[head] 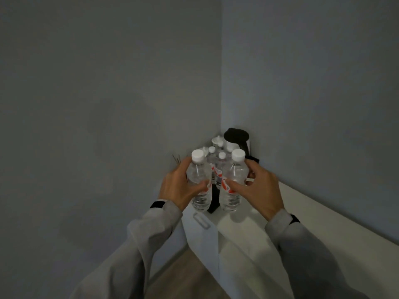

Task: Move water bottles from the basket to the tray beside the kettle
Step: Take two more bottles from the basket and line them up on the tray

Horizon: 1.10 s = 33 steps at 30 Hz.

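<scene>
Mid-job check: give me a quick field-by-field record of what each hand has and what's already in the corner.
left hand: wrapped around a bottle, upright, white cap on
right hand: wrapped around a second bottle, upright, white cap on
bottles behind: several capped bottles clustered in the corner, partly hidden
kettle: dark-topped, at the back against the walls
tray: dark edge shows between the held bottles, mostly hidden
surface: white counter
basket: not in view
lighting: dim

Plain room corner: kettle (236, 139), bottled water (216, 156) on white cabinet (248, 234).
</scene>
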Motion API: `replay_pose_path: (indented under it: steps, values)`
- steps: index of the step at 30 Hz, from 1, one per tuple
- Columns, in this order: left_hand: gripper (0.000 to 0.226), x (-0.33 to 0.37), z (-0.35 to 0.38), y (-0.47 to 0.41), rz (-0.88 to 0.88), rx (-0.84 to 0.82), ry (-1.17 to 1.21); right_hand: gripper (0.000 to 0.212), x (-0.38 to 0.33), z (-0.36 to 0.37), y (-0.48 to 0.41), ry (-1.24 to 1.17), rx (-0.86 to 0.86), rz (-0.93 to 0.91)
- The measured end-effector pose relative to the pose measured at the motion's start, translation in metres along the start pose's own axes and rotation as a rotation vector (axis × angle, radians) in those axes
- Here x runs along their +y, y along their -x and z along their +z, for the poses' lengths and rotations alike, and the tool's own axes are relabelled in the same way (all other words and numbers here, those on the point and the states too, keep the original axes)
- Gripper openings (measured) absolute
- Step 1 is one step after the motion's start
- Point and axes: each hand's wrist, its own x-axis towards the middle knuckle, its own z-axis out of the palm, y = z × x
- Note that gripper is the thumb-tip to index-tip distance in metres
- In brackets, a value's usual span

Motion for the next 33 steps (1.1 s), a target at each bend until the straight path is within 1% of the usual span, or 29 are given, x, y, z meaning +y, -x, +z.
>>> replay_pose_path:
  steps: [3, 6, 8, 10, 12, 15, 16, 18, 22, 25, 28, 30, 33]
  values:
    - [0.064, -0.022, 0.001, -0.040, 0.027, -0.031, 0.028, 0.059, 0.006, 0.020, -0.031, -0.009, 0.015, 0.015]
    - [0.064, -0.043, 0.008, -0.077, 0.058, -0.076, 0.084, 0.062, 0.014, 0.038, -0.055, -0.029, 0.020, 0.074]
    - [0.062, -0.061, 0.015, -0.098, 0.074, -0.108, 0.123, 0.060, 0.020, 0.051, -0.067, -0.020, 0.048, 0.096]
    - [0.059, -0.079, 0.023, -0.117, 0.091, -0.149, 0.155, 0.059, 0.026, 0.065, -0.077, 0.019, 0.083, 0.100]
    - [0.060, -0.098, 0.030, -0.135, 0.106, -0.189, 0.177, 0.061, 0.034, 0.081, -0.085, 0.069, 0.109, 0.160]
    - [0.060, -0.128, 0.043, -0.160, 0.107, -0.263, 0.230, 0.074, 0.048, 0.106, -0.089, 0.145, 0.166, 0.253]
    - [0.063, -0.138, 0.048, -0.167, 0.109, -0.291, 0.237, 0.075, 0.050, 0.114, -0.089, 0.167, 0.190, 0.274]
    - [0.071, -0.159, 0.059, -0.181, 0.131, -0.371, 0.259, 0.071, 0.051, 0.131, -0.091, 0.213, 0.247, 0.320]
    - [0.075, -0.189, 0.075, -0.196, 0.121, -0.500, 0.333, 0.061, 0.052, 0.159, -0.091, 0.246, 0.328, 0.429]
    - [0.073, -0.205, 0.088, -0.203, 0.113, -0.618, 0.386, 0.060, 0.054, 0.177, -0.087, 0.220, 0.384, 0.494]
    - [0.068, -0.216, 0.097, -0.206, 0.144, -0.636, 0.364, 0.059, 0.063, 0.193, -0.086, 0.226, 0.408, 0.538]
    - [0.070, -0.222, 0.103, -0.206, 0.164, -0.630, 0.342, 0.059, 0.072, 0.201, -0.086, 0.237, 0.398, 0.564]
    - [0.072, -0.231, 0.111, -0.207, 0.147, -0.648, 0.323, 0.063, 0.089, 0.212, -0.085, 0.242, 0.384, 0.610]
